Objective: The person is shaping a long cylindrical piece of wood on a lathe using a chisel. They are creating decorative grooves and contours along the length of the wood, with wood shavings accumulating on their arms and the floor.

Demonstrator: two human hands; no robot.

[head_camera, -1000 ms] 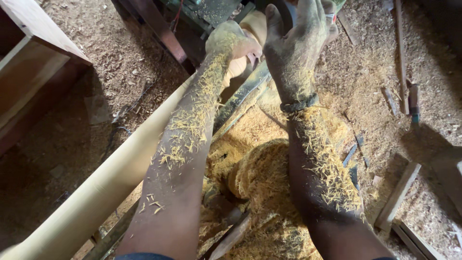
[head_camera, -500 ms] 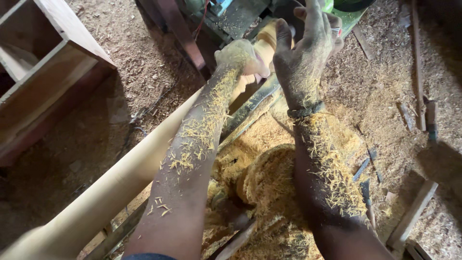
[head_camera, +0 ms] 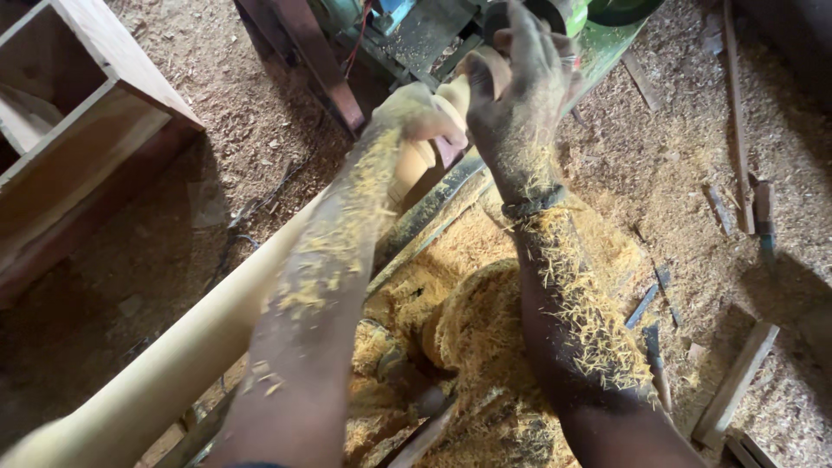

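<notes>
A long pale wooden spindle (head_camera: 173, 364) runs from the lower left up to a green lathe head (head_camera: 407, 26). Its far end is turned into rings and grooves (head_camera: 416, 160). My left hand (head_camera: 425, 108), blurred by motion, wraps around that turned end. My right hand (head_camera: 520, 95) lies over the tip of the spindle beside it, fingers curled toward the lathe head. A dark band (head_camera: 533, 204) circles my right wrist. Yellow shavings cover both forearms.
A heap of sawdust and shavings (head_camera: 485, 338) lies under the lathe bed (head_camera: 433, 208). An open wooden box (head_camera: 78, 130) stands at the upper left. Chisels (head_camera: 646, 303) and wood strips (head_camera: 737, 381) lie on the dusty floor at the right.
Both hands stay on the spindle's turned end. My left hand and forearm now blur with motion. The view has shifted, so the wooden box and lathe head show more.
</notes>
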